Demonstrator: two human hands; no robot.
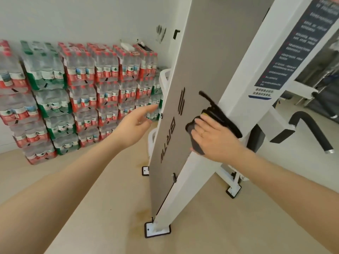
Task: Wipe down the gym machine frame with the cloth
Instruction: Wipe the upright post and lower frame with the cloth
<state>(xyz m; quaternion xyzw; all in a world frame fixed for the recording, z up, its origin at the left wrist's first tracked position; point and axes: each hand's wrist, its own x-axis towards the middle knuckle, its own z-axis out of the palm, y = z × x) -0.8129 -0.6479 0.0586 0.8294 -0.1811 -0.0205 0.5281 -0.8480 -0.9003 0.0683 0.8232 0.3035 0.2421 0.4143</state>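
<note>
The right hand (pixel 216 138) presses a dark cloth (pixel 197 136) flat on the grey panel (pixel 183 70) of the gym machine frame (pixel 238 92). Its fingers lie over the cloth and the thumb tucks under it, so it holds the cloth tight. The cloth is low down on the panel, near the edge where the white post begins. The panel is long and leans up and away, so most of it sits above the hand. I think the wipe should go up along that long way. The left hand (pixel 136 121) hangs loose in the air beside the panel's other edge, fingers apart, holding nothing. The right hand is the nearer one. The panel has cut-out letters, but I cannot read them. A dark sticker (pixel 293 48) on the white post has small writing, too blurry to read.
</note>
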